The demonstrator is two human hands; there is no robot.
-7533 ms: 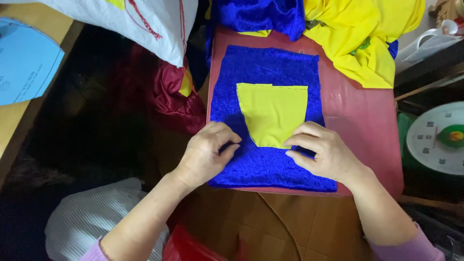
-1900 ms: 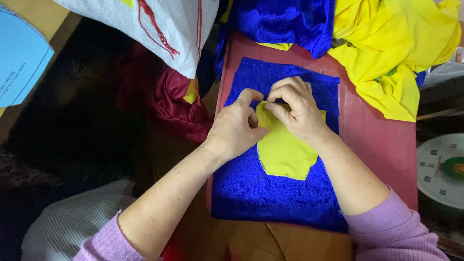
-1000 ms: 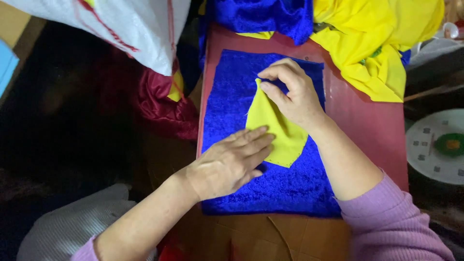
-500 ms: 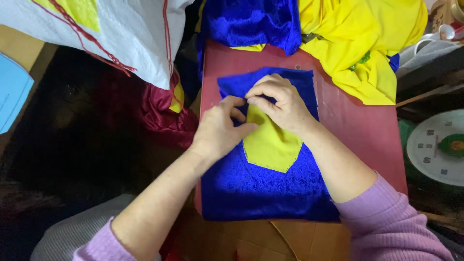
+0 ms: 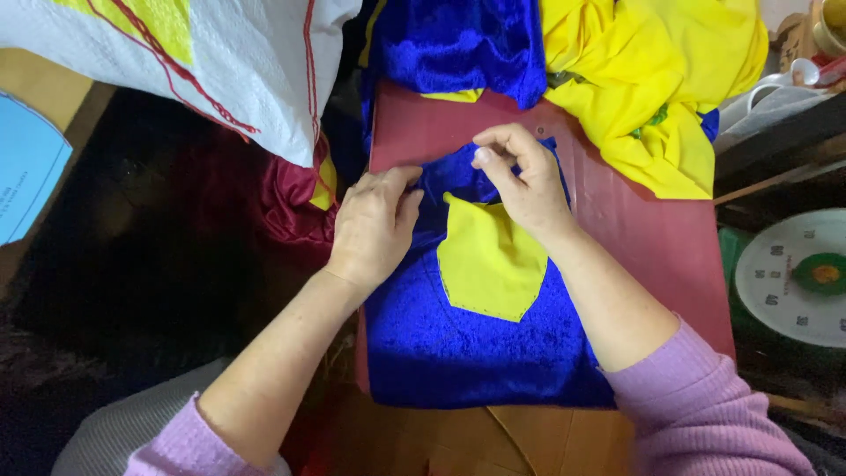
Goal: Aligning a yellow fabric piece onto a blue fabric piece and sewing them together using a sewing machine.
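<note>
Shifted lower since before, the yellow patch (image 5: 490, 260) is uncovered while blue velvet cloth (image 5: 476, 353) is pinched by the left hand (image 5: 374, 225) and right hand (image 5: 520, 176).

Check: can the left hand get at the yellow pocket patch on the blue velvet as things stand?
Probably yes. The left hand rests on the blue velvet panel just beside the yellow patch, with nothing between them; the right hand covers only its top edge.

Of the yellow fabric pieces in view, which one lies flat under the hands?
The small yellow pocket-shaped piece, lying flat on the blue velvet panel by the right hand. The big yellow cloth lies crumpled at the board's far end.
</note>
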